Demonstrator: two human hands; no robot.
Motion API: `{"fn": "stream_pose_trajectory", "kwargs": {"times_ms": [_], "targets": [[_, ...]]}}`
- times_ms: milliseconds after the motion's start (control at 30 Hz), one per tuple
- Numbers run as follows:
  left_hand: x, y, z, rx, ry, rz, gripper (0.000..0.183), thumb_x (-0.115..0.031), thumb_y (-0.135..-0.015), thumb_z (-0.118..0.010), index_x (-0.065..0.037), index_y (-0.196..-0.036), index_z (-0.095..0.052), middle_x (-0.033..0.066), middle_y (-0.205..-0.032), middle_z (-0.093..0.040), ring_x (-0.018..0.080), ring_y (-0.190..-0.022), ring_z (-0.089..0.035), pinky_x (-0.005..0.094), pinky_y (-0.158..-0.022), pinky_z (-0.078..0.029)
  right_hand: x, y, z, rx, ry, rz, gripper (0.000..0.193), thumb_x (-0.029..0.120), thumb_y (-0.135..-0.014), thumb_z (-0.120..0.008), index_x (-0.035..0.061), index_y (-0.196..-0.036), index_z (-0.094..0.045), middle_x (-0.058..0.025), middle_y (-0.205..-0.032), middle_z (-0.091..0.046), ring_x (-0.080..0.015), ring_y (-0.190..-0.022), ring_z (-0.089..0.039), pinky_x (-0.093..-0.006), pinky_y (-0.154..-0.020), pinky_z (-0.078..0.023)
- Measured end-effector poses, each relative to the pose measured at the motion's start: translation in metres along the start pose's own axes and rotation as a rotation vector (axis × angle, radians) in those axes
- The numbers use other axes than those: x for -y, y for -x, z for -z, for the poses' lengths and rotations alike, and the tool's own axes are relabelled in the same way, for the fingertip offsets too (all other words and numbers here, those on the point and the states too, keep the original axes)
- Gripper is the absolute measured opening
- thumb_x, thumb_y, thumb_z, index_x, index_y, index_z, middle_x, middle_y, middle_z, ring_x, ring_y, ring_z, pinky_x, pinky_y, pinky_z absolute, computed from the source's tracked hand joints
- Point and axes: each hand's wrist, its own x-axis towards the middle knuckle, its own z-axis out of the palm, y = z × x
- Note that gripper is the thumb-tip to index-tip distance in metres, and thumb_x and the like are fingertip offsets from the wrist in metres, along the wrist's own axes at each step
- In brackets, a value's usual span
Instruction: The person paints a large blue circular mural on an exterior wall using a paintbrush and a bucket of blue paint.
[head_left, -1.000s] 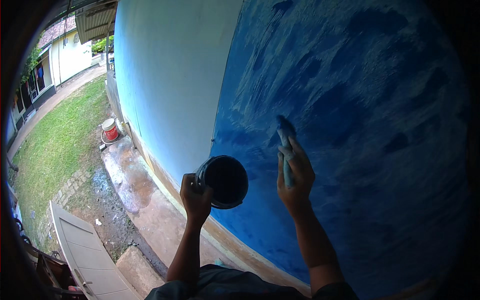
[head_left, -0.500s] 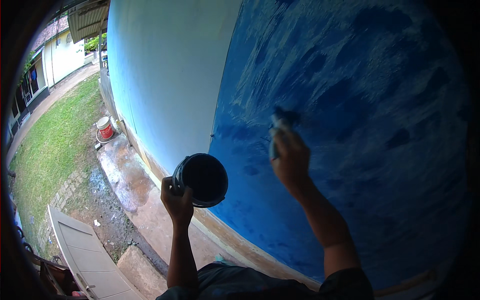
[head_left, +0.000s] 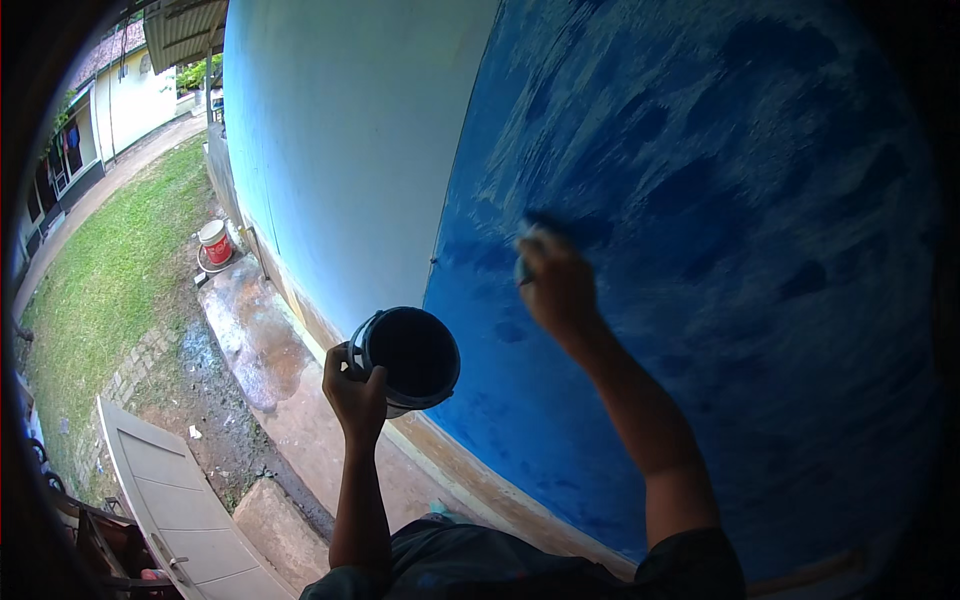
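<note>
My left hand (head_left: 355, 395) grips the rim and handle of a dark paint bucket (head_left: 408, 355), tilted so that its shadowed inside faces me. What the bucket contains is too dark to make out. Farther right, my right hand (head_left: 562, 285) is closed around a paintbrush (head_left: 527, 245), its dark bristles blurred against the wall. Streaky blue paint (head_left: 690, 210) covers that wall, with darker patches and paler strokes mixed in. Left of a straight vertical edge, the wall section (head_left: 350, 150) is pale blue-white.
A red and white bucket (head_left: 215, 243) stands by the wall's far base. A concrete strip (head_left: 330, 420) runs along the wall beside muddy ground and grass (head_left: 110, 270). At the lower left is a pale panelled door (head_left: 185, 500). Another building (head_left: 130, 105) stands far left.
My right hand and the brush have moved left and slightly up across the blue wall. The bucket in my left hand has tilted a little, showing more of its outer side.
</note>
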Motion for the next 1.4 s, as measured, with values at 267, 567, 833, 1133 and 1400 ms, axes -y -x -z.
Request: {"fn": "stream_pose_trajectory", "kwargs": {"times_ms": [267, 567, 833, 1133, 1400], "targets": [[-0.013, -0.013, -0.022, 0.030, 0.038, 0.070, 0.047, 0.002, -0.069, -0.066, 0.012, -0.114, -0.057, 0.0204, -0.108, -0.065, 0.0268, -0.093, -0.072, 0.0368, -0.086, -0.059, -0.015, 0.006, -0.026, -0.248, 0.401, 0.197, 0.017, 0.007, -0.082, -0.073, 0.0012, -0.096, -0.066, -0.0246, -0.108, -0.068, -0.0373, -0.110, -0.069, -0.0398, -0.087, -0.062], [-0.011, -0.018, -0.023, -0.041, 0.061, 0.050, 0.045, 0.001, -0.070, -0.066, 0.012, -0.113, -0.057, 0.0192, -0.107, -0.065, 0.0261, -0.093, -0.071, 0.0363, -0.086, -0.058, 0.010, 0.009, -0.065, 0.134, -0.059, 0.053, 0.018, 0.008, -0.081, -0.077, 0.0047, -0.095, -0.068, -0.0170, -0.101, -0.068, -0.0335, -0.093, -0.070, -0.0446, -0.081, -0.060], [-0.017, -0.023, -0.009, -0.056, 0.074, 0.031, 0.043, -0.001, -0.069, -0.067, 0.011, -0.109, -0.058, 0.0188, -0.106, -0.065, 0.0259, -0.091, -0.069, 0.0369, -0.085, -0.057, 0.002, -0.038, -0.002, -0.315, 0.216, 0.120, 0.018, 0.005, -0.087, -0.070, -0.0008, -0.104, -0.066, -0.0237, -0.115, -0.067, -0.0404, -0.111, -0.068, -0.0431, -0.088, -0.061], [-0.014, -0.044, -0.016, 0.012, 0.032, 0.026, 0.049, -0.004, -0.069, -0.068, 0.012, -0.114, -0.059, 0.0225, -0.107, -0.067, 0.0281, -0.092, -0.071, 0.0378, -0.087, -0.057, 0.025, 0.040, -0.115, 0.320, -0.144, 0.047, 0.008, 0.010, -0.088, -0.070, 0.0028, -0.091, -0.068, -0.0205, -0.100, -0.070, -0.0386, -0.099, -0.071, -0.0454, -0.084, -0.060], [-0.004, -0.052, -0.015, -0.056, 0.057, -0.099, 0.045, 0.000, -0.072, -0.064, 0.007, -0.116, -0.058, 0.0013, -0.076, -0.057, 0.0062, -0.066, -0.050, 0.0223, -0.064, -0.042, 0.008, -0.050, -0.004, -0.097, -0.019, 0.055, 0.015, 0.006, -0.084, -0.075, 0.0029, -0.097, -0.068, -0.0215, -0.106, -0.070, -0.0381, -0.104, -0.070, -0.0460, -0.085, -0.060]]}}
